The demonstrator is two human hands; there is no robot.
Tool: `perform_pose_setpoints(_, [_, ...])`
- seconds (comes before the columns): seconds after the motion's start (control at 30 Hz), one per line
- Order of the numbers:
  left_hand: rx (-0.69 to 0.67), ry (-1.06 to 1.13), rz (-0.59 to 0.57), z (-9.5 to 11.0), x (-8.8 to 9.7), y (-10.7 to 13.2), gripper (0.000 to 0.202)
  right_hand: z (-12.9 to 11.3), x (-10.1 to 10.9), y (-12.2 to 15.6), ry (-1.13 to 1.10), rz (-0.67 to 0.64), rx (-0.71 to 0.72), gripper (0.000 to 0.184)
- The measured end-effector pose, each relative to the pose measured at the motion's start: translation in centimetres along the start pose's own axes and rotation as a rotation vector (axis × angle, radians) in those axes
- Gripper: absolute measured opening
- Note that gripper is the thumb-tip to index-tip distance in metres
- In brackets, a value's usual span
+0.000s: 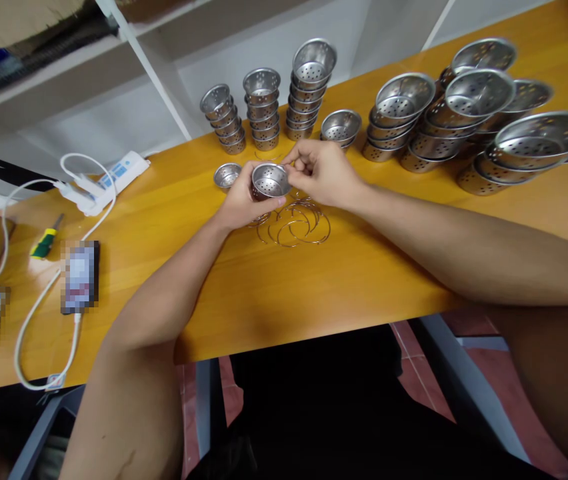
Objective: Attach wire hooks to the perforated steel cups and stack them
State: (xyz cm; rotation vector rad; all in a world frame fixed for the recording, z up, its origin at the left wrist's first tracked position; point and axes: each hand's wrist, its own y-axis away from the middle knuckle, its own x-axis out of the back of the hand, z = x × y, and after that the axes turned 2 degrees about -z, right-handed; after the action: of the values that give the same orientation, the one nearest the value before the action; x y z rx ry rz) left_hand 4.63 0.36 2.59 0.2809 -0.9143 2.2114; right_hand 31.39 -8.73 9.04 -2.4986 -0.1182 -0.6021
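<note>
My left hand (240, 202) grips a small perforated steel cup (269, 180) from below and holds it just above the table. My right hand (321, 170) is closed in a pinch at the cup's right rim; what its fingers hold is too small to make out, possibly a thin wire. A heap of thin wire rings (294, 223) lies on the orange wooden table (314, 280) right under both hands. One loose cup (227, 175) sits just left of the held one.
Stacks of small steel cups (263, 110) stand behind my hands, and stacks of larger ones (469, 107) fill the back right. On the left lie a white power strip (109, 179) with cable, a screwdriver (45, 239) and a phone (80, 277).
</note>
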Motion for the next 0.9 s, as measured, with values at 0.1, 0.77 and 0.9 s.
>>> perform_pose_setpoints(0.1, [-0.023,-0.021,-0.007,0.3,-0.1,0.0,0.103,0.0,0.0,0.0,0.009,0.005,-0.016,0.033])
perform_pose_setpoints(0.77, [0.095,-0.212,0.063,4.1,-1.5,-0.1,0.11,-0.9,-1.6,0.5,-0.068,0.009,-0.01,0.024])
perform_pose_setpoints(0.9, [0.153,-0.095,0.081,4.4,-1.2,-0.2,0.098,-1.7,-0.8,0.1,-0.205,-0.057,0.015,0.033])
